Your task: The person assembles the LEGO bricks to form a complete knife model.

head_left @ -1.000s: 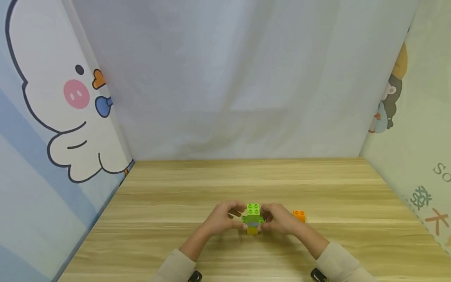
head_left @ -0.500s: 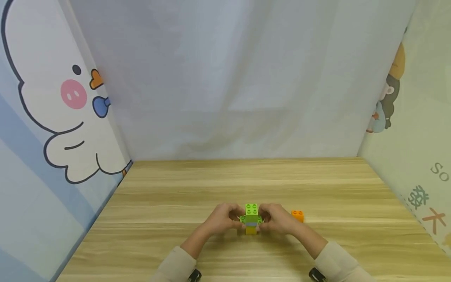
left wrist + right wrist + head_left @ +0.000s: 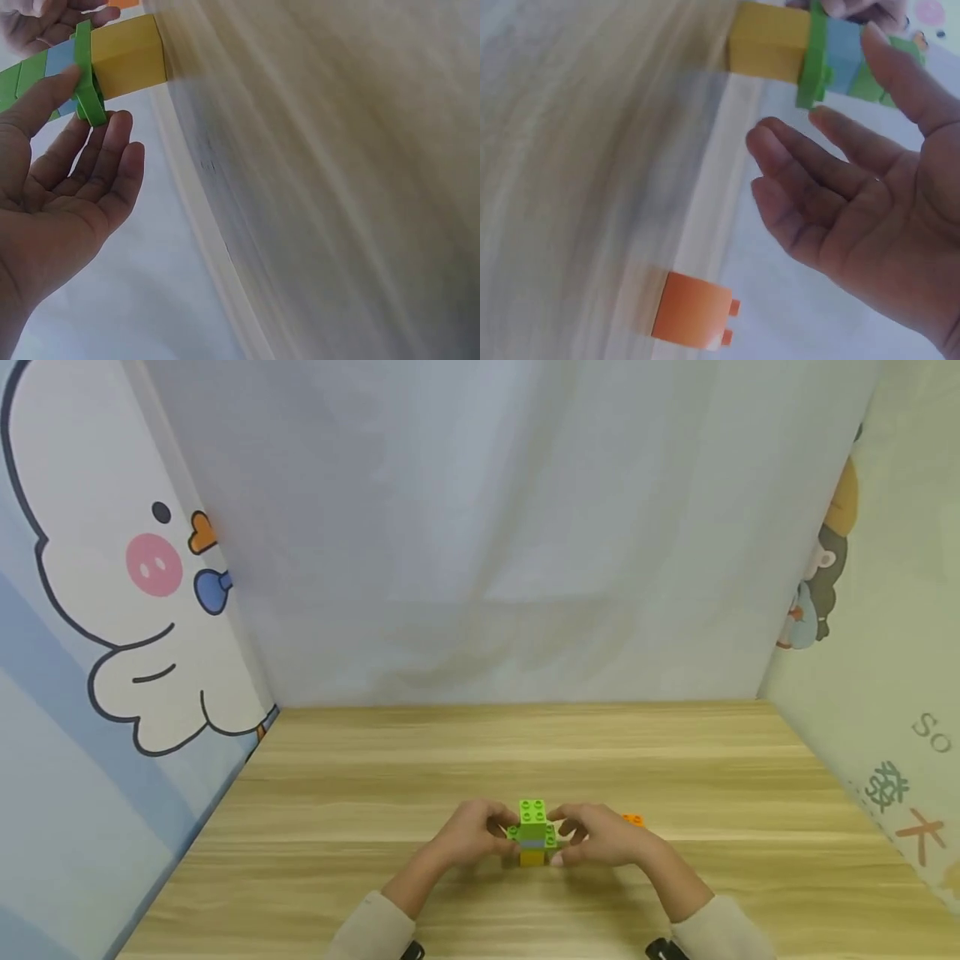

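Note:
A small tower of toy building bricks stands upright on the table. From the bottom it has a yellow brick, a wider flat green plate, a blue brick and bright green bricks on top. My left hand pinches the plate's left end, thumb above and fingers below. On the other side my right hand is spread beside the plate's right end. Its thumb and fingers are apart, with nothing between them, as the right wrist view shows.
A loose orange brick lies on the wooden table to the right, partly behind my right wrist in the head view. A pale curtain hangs behind the table, and printed cloths flank both sides.
Half a second ago both hands gripped the plate's ends. My right hand has since loosened and drawn slightly right, covering more of the orange brick. The tower stays standing.

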Motion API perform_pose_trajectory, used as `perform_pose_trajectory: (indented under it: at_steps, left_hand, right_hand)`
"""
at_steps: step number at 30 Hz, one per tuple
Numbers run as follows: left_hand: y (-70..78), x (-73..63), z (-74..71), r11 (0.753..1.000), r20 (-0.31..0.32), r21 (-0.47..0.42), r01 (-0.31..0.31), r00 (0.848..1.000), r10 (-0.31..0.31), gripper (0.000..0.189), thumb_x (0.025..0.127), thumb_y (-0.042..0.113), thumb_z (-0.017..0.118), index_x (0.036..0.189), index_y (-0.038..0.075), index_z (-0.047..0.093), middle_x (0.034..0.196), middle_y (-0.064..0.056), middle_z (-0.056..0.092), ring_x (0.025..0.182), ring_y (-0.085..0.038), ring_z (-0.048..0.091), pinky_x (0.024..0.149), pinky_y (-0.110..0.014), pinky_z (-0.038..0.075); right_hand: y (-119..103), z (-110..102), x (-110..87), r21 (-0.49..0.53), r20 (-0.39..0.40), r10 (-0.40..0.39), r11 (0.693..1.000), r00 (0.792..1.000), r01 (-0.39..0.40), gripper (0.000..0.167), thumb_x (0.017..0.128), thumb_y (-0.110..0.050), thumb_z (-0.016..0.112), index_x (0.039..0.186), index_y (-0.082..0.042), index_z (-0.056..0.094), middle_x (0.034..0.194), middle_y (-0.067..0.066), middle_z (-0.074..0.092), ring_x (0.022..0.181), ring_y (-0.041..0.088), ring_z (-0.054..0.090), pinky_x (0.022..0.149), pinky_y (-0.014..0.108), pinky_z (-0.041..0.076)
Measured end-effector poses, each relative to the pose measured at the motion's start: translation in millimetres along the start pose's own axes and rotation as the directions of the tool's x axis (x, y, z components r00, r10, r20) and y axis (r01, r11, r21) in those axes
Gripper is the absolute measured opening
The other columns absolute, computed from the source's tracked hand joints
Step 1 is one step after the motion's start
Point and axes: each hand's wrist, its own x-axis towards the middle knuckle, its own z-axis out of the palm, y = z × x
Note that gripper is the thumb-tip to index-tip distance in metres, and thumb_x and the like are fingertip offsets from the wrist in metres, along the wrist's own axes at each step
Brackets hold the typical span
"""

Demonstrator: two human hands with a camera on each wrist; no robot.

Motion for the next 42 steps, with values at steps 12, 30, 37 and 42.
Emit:
perform_pose_trajectory:
  at_steps: [12, 30, 37, 42]
  left_hand:
    - [-3.0, -2.6, 5.4, 0.998, -0.032, 0.061, -0.018, 0.999, 0.020, 0.035, 0.073, 0.006, 0.075, 0.104, -0.005, 0.065, 0.094, -0.006, 0.065, 0.081, -0.018, 0.059, 0.069, -0.026, 0.049]
    - [2.2, -2.6, 5.7, 0.999, -0.036, 0.046, 0.029, 0.999, -0.027, 0.033, 0.073, 0.007, 0.075, 0.103, -0.002, 0.065, 0.089, -0.002, 0.063, 0.079, -0.015, 0.057, 0.069, -0.029, 0.050]
    - [1.9, -1.8, 5.2, 0.998, -0.033, 0.055, 0.033, 0.999, -0.031, 0.033, 0.073, 0.007, 0.075, 0.103, -0.002, 0.065, 0.087, -0.001, 0.062, 0.078, -0.014, 0.056, 0.068, -0.028, 0.049]
    - [2.6, -1.6, 4.1, 0.998, -0.028, 0.053, 0.033, 0.999, -0.031, 0.033, 0.073, 0.007, 0.075, 0.103, -0.002, 0.065, 0.088, -0.001, 0.063, 0.078, -0.015, 0.056, 0.068, -0.029, 0.049]
  right_hand:
    - [4, -11, -22.3, 0.050, 0.054, 0.033, 0.998, 0.998, -0.036, 0.062, 0.080, -0.021, 0.074, 0.130, 0.005, 0.048, 0.129, 0.021, 0.048, 0.109, 0.045, 0.049, 0.084, 0.058, 0.042]
    - [18, -41, -54.7, 0.087, -0.030, 0.005, 0.996, 1.000, -0.002, 0.065, 0.080, -0.024, 0.074, 0.132, 0.004, 0.047, 0.129, 0.027, 0.047, 0.111, 0.048, 0.047, 0.086, 0.058, 0.041]
    - [28, -51, -62.3, 0.089, -0.077, 0.021, 0.996, 0.997, -0.014, 0.064, 0.081, -0.020, 0.073, 0.133, 0.005, 0.044, 0.132, 0.025, 0.044, 0.113, 0.046, 0.046, 0.087, 0.062, 0.037]
    - [38, -55, -67.1, 0.136, -0.113, 0.046, 0.990, 0.992, -0.031, 0.064, 0.081, -0.016, 0.073, 0.133, 0.006, 0.043, 0.132, 0.029, 0.042, 0.113, 0.048, 0.044, 0.085, 0.054, 0.044]
